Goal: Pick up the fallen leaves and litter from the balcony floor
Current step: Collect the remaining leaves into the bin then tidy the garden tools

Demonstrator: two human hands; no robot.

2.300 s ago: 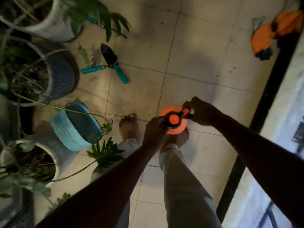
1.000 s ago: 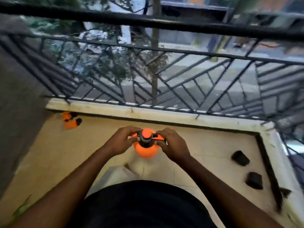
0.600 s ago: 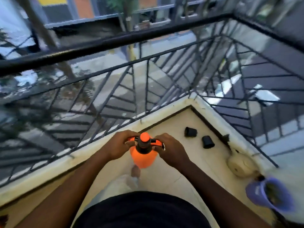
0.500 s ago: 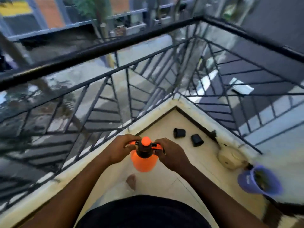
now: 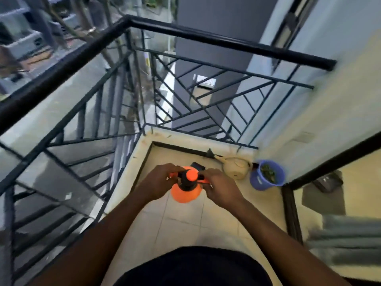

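Both hands, left hand and right hand, grip the orange spray bottle by its top. No leaves show on the floor below them. Leaves would be light and brittle: pinch them gently.

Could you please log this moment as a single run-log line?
left hand: on orange sprayer top | right hand: on sprayer handle | blue bucket: holds leaves, floor corner | litter pickup: not under way

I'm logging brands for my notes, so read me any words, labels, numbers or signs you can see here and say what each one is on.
No text can be read anywhere in this picture.
orange spray bottle, held by the left hand and right hand: no label shows.
purple bucket: no print visible.
cream pot: plain.
Buildings past the railing: too blurred to read.
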